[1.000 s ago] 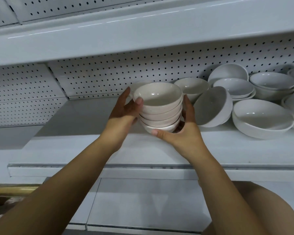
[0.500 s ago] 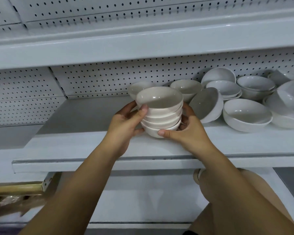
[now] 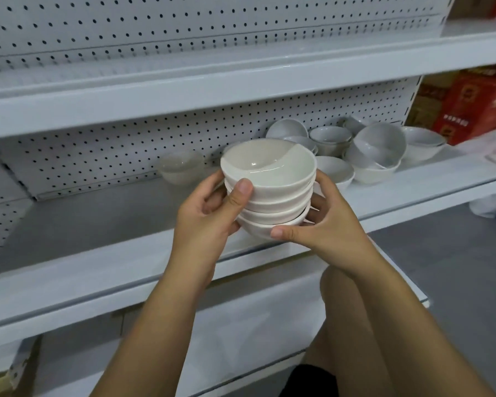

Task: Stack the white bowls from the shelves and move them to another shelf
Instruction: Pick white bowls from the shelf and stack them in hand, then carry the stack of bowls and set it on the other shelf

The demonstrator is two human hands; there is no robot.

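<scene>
A stack of several small white bowls [image 3: 272, 181] is held up in front of the middle shelf [image 3: 121, 270], clear of its surface. My left hand [image 3: 209, 216] grips the stack's left side, thumb on the top bowl's wall. My right hand [image 3: 324, 224] cups the right side and bottom, thumb under the lowest bowl. A single small bowl [image 3: 181, 169] sits at the back of the shelf. More white bowls [image 3: 378, 153], some nested or tilted, crowd the shelf's right part.
A white shelf board [image 3: 241, 78] runs above, with pegboard backing [image 3: 112, 156] behind. A lower shelf [image 3: 241, 319] lies beneath. Red cartons [image 3: 476, 101] stand at the far right. My knee [image 3: 347, 282] is below the hands.
The stack has been lifted off the shelf and drawn toward me. The view has swung left, so the loose bowls now sit farther right.
</scene>
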